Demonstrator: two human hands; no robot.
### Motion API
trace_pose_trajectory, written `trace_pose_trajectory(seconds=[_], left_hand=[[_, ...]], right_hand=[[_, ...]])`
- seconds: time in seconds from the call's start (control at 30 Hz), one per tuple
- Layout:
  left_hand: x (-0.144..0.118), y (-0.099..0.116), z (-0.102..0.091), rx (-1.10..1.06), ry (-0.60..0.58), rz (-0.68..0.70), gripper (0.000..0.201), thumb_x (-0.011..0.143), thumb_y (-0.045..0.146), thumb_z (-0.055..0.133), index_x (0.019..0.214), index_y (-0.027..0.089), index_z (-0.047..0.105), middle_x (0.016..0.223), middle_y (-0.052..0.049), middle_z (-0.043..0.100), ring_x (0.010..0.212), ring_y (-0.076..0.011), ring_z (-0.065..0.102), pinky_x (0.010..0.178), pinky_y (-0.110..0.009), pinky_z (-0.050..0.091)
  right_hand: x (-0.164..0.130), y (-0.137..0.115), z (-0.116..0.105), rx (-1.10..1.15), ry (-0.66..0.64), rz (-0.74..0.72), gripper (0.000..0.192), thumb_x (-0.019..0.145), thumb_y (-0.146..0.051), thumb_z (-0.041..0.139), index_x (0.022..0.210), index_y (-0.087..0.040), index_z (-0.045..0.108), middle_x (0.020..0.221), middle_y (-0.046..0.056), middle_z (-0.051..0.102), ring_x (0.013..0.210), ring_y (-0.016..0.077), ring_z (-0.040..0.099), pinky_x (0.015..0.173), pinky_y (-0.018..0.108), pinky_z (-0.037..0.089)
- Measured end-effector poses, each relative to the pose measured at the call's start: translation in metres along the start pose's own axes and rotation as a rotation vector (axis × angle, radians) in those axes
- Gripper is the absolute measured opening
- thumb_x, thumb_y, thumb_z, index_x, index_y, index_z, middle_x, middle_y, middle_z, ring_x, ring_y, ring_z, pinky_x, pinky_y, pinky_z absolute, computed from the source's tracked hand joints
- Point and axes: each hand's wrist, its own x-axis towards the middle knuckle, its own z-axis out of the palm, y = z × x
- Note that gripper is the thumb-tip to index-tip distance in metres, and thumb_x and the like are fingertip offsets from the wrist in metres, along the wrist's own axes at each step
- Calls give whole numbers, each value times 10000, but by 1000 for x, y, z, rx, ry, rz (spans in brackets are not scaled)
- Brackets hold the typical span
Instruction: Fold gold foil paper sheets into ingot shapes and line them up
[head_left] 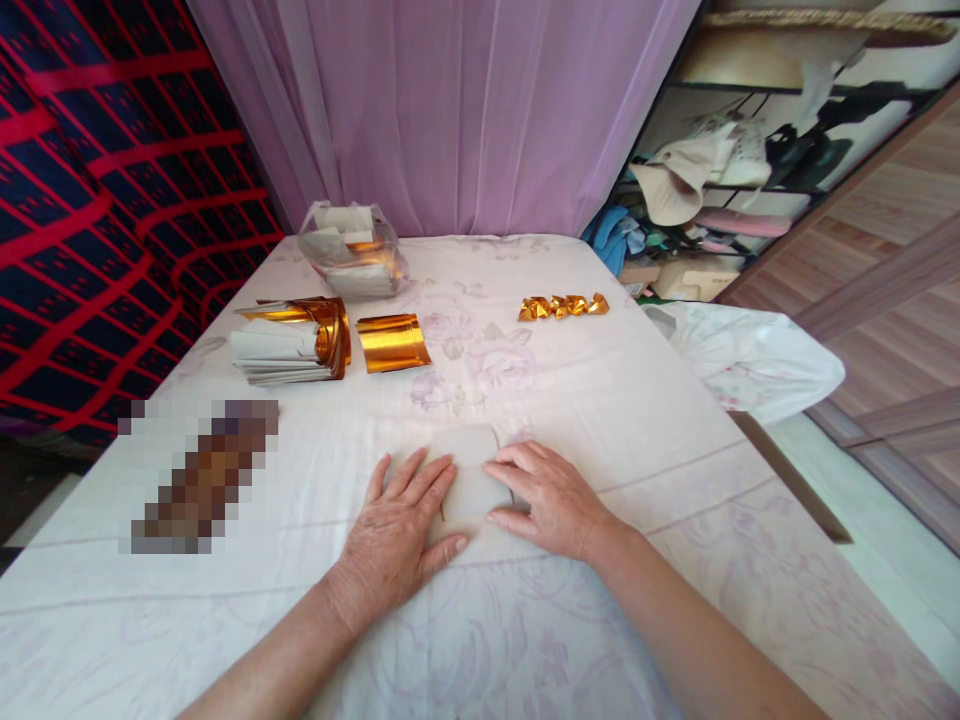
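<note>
A pale grey sheet of paper [469, 462] lies on the white flowered cloth [600, 420] near the front. My left hand [397, 535] presses flat on its left part, fingers spread. My right hand [544, 495] rests on its right part, fingertips on the paper's edge, where a fold seems to form. Both hands touch the paper; neither lifts it.
A stack of gold-foil papers [289, 342] and a single gold sheet [392, 342] lie at the left. A clear bag of papers [351, 252] sits at the back. Several folded gold pieces [562, 306] form a row at right. A blurred patch [199, 475] lies at left. Shelves [720, 180] stand at right.
</note>
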Motion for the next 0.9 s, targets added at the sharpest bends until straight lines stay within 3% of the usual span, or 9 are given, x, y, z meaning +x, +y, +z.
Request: trace_pose_trajectory(seconds=[0.33,0.6,0.7,0.83,0.9], left_hand=[[10,6,-9,9,13,-53,537,907,515,557,1340,197,553,1350,-97,605,1309,-332,455,1155,-585,157],[31,20,-23,96,4,-78,333,883,418,634,1094,164,671,1056,-106,678,997,-302,607,975,-527,406],[33,20,-25,141,3,-73,223,868,315,664,1044,178,681,1004,-79,696,959,-281,624,949,-499,426],[30,18,-24,166,46,-52,240,857,292,673,1075,191,679,1044,-65,707,959,-266,626,964,-490,416],[27,17,-22,166,63,-38,260,876,319,651,1099,188,676,1061,-68,707,964,-265,625,963,-490,415]], right_hand=[[1,3,4,-30,49,-63,243,854,-290,686,1063,-166,671,995,89,645,907,231,576,813,395,519],[3,5,9,18,134,-39,208,913,-337,613,1023,-178,691,965,79,661,905,220,593,817,372,508],[2,5,6,49,112,-43,282,877,-391,661,1054,-173,679,990,85,660,921,231,596,826,384,510],[1,5,2,68,55,-40,525,754,-471,778,1150,-163,620,1062,99,654,967,254,592,866,414,508],[0,5,2,49,53,-37,421,783,-388,765,1120,-180,620,1041,87,655,953,245,592,847,404,505]])
